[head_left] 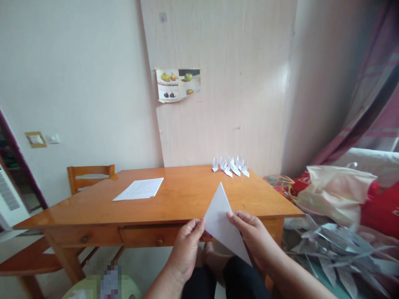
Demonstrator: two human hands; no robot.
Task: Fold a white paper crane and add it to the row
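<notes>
A white sheet of paper (220, 216), folded into a triangle, is held up in front of the table's near edge with one point upward. My left hand (188, 245) pinches its left side between thumb and fingers. On the right edge, my right hand (249, 228) grips the paper with the thumb on the near face and the fingers behind. Several small folded white paper figures (230, 166) stand grouped at the far right of the table. A stack of printed paper (140, 189) lies on the table's left part.
The wooden table (183, 203) has drawers along its front. A wooden chair (90, 171) stands behind its left end, and a wooden bench (31, 257) is at the lower left. Bags (339, 187) and a heap of loose paper pieces (336, 249) lie at the right.
</notes>
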